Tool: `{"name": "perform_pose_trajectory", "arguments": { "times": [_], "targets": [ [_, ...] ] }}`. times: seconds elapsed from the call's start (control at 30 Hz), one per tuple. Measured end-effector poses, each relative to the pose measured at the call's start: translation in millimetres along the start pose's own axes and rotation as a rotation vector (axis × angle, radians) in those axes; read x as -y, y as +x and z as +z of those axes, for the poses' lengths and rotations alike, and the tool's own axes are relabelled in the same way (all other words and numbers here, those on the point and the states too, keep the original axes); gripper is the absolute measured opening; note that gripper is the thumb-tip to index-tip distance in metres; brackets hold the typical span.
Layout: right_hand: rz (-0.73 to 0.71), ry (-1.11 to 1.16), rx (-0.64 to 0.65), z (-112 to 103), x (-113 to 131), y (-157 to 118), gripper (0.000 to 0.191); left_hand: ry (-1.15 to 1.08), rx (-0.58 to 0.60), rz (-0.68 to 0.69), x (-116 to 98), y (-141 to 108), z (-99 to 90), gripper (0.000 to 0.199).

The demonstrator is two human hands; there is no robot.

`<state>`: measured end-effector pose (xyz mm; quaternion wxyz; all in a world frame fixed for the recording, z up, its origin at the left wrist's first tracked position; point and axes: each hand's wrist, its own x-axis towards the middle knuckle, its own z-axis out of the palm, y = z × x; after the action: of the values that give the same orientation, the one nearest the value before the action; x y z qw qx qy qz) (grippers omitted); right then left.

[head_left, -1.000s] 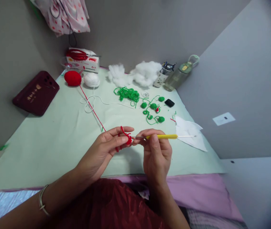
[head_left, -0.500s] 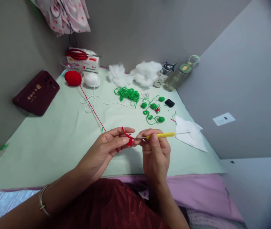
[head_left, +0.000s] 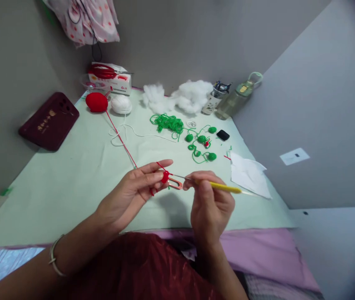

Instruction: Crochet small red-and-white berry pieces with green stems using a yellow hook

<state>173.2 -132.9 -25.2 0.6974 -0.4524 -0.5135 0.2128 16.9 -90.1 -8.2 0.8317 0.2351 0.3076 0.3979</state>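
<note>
Looks like a home to me, with you set up in a little craft corner. Your table (head_left: 71, 200) sits in a nook of plain grey walls (head_left: 171, 37), pale green cover on top, purple cloth (head_left: 258, 246) draping the near edge. Polka-dot fabric (head_left: 102, 23) hangs far left, and you've got a drink bottle (head_left: 235, 102) far right, plus a red yarn ball (head_left: 96, 102) and fluffy white stuffing (head_left: 192, 98) toward the far side.

Upper left: we note a red-dotted pink cloth (head_left: 104, 27) hanging. Below it, a tissue pack (head_left: 122, 84), red-handled scissors (head_left: 104, 71) lying on top. Left side: we log a gold-lettered maroon phone (head_left: 49, 132). Upper frame, right of centre: pen cup (head_left: 211, 104), translucent water bottle (head_left: 233, 102) just beside it. Right: white wall plate (head_left: 290, 157).
</note>
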Motion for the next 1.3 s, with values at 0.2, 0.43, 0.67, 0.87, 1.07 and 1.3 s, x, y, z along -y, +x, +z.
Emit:
{"name": "perform_pose_trajectory", "arguments": {
  "times": [0.2, 0.43, 0.67, 0.87, 1.07, 1.3],
  "targets": [
    [-0.072, -0.117, 0.137, 3, 2, 2, 0.022, 0.167, 0.028, 0.153, 4, -2, 2.5, 0.035],
    [-0.378, -0.404, 0.053, 5, -8, -13, 0.041, 0.173, 0.041, 0.134, 4, -2, 2.4, 0.041],
    [0.109, 0.147, 0.084, 7, 0, 3, 0.015, 0.171, 0.060, 0.107, 3, -2, 3.6, 0.038],
    [0.286, 0.298, 0.113, 3, -2, 8, 0.020, 0.227, 0.041, 0.124, -1, -2, 1.7, 0.036],
    [0.119, 0.100, 0.157, -2, 7, 5, 0.021, 0.267, 0.015, 0.168, -5, -3, -0.5, 0.030],
    [-0.401, -0.457, 0.307, -9, 3, -8, 0.043, 0.194, -0.022, 0.199, 1, -6, 4.9, 0.038]
  ]
}}
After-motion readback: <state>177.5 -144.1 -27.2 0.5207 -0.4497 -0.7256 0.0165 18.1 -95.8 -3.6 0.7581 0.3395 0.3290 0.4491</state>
